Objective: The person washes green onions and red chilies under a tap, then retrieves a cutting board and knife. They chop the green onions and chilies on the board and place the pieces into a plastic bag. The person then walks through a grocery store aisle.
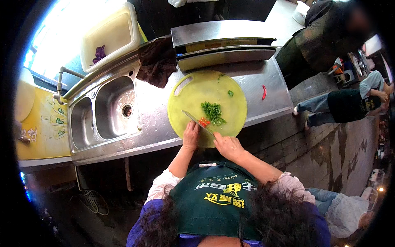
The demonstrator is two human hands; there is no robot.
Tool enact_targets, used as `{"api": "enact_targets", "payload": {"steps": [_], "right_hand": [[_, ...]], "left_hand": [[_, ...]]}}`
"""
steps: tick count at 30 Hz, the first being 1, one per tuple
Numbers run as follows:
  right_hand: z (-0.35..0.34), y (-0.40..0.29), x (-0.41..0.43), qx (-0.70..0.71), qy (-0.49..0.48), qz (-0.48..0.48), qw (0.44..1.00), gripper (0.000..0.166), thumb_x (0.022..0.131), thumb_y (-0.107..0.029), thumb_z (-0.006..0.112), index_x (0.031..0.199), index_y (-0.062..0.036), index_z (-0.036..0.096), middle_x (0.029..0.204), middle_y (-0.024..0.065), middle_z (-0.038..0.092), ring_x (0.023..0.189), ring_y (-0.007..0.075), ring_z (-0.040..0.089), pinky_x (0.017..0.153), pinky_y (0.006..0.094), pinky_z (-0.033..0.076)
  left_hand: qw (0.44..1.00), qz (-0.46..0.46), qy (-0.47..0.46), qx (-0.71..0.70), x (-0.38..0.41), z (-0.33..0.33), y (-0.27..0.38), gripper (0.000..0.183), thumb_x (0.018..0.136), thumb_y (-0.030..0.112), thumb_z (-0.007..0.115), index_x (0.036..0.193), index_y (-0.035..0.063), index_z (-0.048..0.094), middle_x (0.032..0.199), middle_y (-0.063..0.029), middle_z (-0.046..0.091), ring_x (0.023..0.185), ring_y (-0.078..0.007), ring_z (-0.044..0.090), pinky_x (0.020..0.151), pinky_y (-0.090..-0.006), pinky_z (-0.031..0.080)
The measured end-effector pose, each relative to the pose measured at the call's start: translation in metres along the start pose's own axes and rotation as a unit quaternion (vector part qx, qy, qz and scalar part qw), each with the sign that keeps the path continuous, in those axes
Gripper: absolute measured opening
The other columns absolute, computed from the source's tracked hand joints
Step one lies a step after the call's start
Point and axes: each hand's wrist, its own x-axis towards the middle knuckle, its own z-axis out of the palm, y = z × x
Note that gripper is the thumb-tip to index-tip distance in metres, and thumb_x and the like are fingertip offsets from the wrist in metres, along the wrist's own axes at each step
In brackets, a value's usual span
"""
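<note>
My right hand (pixel 229 146) grips the handle of a kitchen knife (pixel 192 116), its blade slanting up and left over a round yellow-green cutting board (pixel 185 105). Close against the blade's left side are the fingertips of my left hand (pixel 191 136); whatever lies under them is hidden. Small chopped red chili pieces (pixel 204 121) lie just right of the blade. Beside them is a heap of chopped green herbs (pixel 213 113), and a stray green leaf (pixel 230 93) rests farther up the board. A whole red chili (pixel 264 92) lies on the steel counter (pixel 256 106).
Left of the board is a double-basin steel sink (pixel 112 106). A dark cloth (pixel 159 63) and a low steel unit (pixel 223 58) stand behind the board. A pale plastic tub (pixel 108 38) holds something purple. Other people (pixel 342 106) are to the right.
</note>
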Motion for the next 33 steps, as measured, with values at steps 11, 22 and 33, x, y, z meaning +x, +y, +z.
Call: {"api": "enact_targets", "payload": {"steps": [11,22,33], "right_hand": [[0.011,0.011,0.055,0.102,0.016,-0.011,0.995,0.027,0.088,-0.026,0.05,0.108,-0.0082,0.046,0.071,0.0249,0.061,0.068,0.0448,0.059,0.061,0.0542,0.047],[-0.01,-0.011,0.02,0.005,0.007,-0.01,1.0,0.027,0.087,-0.024,0.052,0.107,-0.0076,0.046,0.065,0.0229,0.06,0.064,0.0428,0.06,0.058,0.0528,0.047],[0.027,-0.004,0.062,0.079,0.031,-0.013,0.996,0.03,0.086,-0.024,0.052,0.111,-0.0084,0.047,0.067,0.0237,0.06,0.063,0.0428,0.06,0.057,0.0516,0.049]], "left_hand": [[0.998,0.056,0.015,-0.008,0.003,-0.016,-0.001,0.024,0.073,0.008,0.059,0.097,0.005,0.057,0.099,-0.0129,0.053,0.09,-0.0322,0.054,0.078,-0.0376,0.047],[0.997,0.051,0.024,0.043,0.012,-0.012,0.0,0.016,0.076,0.01,0.056,0.09,0.0048,0.053,0.094,-0.0127,0.052,0.087,-0.0284,0.051,0.075,-0.0362,0.046],[1.0,0.003,-0.016,-0.001,0.001,0.0,-0.011,0.025,0.07,0.007,0.06,0.095,0.0054,0.056,0.1,-0.0112,0.055,0.09,-0.029,0.054,0.076,-0.0366,0.048]]}}
